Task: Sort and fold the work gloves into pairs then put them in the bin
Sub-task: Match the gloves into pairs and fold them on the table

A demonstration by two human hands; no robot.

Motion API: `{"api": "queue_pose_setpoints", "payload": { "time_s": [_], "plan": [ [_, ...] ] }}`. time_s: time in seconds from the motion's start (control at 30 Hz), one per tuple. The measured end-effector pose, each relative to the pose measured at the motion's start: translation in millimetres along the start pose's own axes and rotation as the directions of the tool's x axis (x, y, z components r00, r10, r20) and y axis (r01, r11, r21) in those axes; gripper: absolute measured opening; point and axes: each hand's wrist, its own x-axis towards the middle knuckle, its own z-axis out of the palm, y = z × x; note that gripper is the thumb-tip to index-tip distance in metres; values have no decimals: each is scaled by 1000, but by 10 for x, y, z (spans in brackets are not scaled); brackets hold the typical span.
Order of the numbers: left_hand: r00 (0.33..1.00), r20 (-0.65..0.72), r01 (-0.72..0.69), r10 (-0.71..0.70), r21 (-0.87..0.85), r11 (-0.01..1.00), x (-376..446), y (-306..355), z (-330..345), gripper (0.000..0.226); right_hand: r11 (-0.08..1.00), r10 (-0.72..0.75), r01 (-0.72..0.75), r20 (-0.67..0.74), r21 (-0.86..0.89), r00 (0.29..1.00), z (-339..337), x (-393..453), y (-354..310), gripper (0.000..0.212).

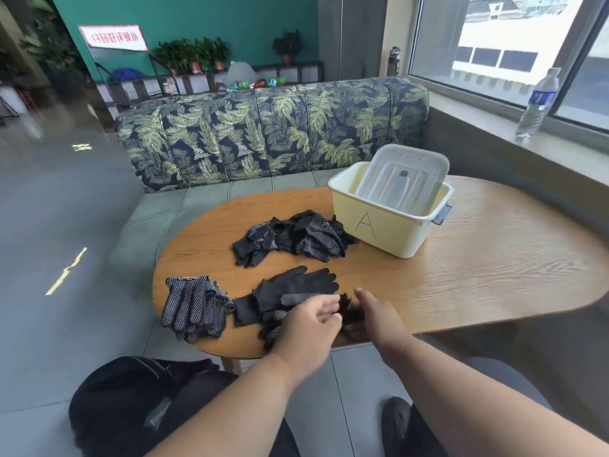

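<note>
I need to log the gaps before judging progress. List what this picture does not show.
Head view only:
- Bin contents: hidden by its wall and the lid leaning inside.
- Glove part between the left hand and right hand: covered, blurred.
- Glove count in the far pile: overlapping.
- Sign text: too blurred.

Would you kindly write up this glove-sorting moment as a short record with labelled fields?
Surface: wooden table
Bin: cream bin marked A, far right, its lid propped inside
Unsorted gloves: dark heap left of the bin
Dotted stack: dotted gloves at the left edge of the table
Gloves in work: black gloves spread at the near edge
Left hand: on the spread gloves, fingers curled
Right hand: beside it, at a dark glove part; grip unclear
Sill: water bottle
</note>
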Motion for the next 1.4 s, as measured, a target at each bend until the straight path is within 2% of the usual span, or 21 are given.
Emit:
{"api": "queue_pose_setpoints", "payload": {
  "time_s": [0.1, 0.23, 0.33, 0.57, 0.7, 0.77, 0.83, 0.93, 1.03, 1.1, 1.27, 1.4],
  "plan": [
    [994, -100, -20, 37, 170, 985, -51, -162, -180, 34, 996, -27, 25, -28, -81, 999, 18, 3, -18, 41],
    [962, -248, 6, 115, 439, 899, -116, -432, -421, 26, 990, -42, 37, -33, -136, 999, 16, 54, 16, 29],
    [953, -259, 4, 160, 536, 844, -157, -594, -491, 31, 993, -34, 29, -38, -114, 999, 4, 63, 19, 23],
    [966, -251, 74, 69, 518, 852, 7, -689, -492, 45, 995, -31, 25, -64, -95, 997, -88, 54, 48, 20],
    [973, -230, 105, 31, 557, 824, 161, -664, -468, 25, 997, -1, -3, -51, -80, 999, -124, 39, 20, 27],
    [971, -240, 123, 16, 550, 826, 219, -638, -468, 15, 996, 9, -13, -46, -88, 999, -112, 52, -12, 23],
    [968, -252, 146, -8, 532, 834, 265, -604, -480, 15, 994, 21, -25, -43, -109, 999, -92, 54, -73, 11],
    [958, -286, 178, -24, 529, 830, 319, -562, -533, 19, 983, 52, -62, -62, -172, 997, -77, 84, -144, 19],
    [950, -308, 200, -42, 503, 841, 345, -553, -610, 14, 977, 53, -67, -73, -201, 996, -59, 125, -139, 15],
    [954, -299, 189, -30, 518, 834, 337, -557, -623, 14, 978, 38, -55, -84, -202, 996, -70, 132, -110, 12],
    [935, -339, 109, 104, 554, 826, 189, -617, -576, 14, 961, 26, -37, -47, -273, 999, -103, 137, -120, 12],
    [939, -328, 93, 100, 522, 848, 41, -736, -527, 12, 963, 49, -55, -30, -263, 998, -121, 175, -158, 19]
  ]
}}
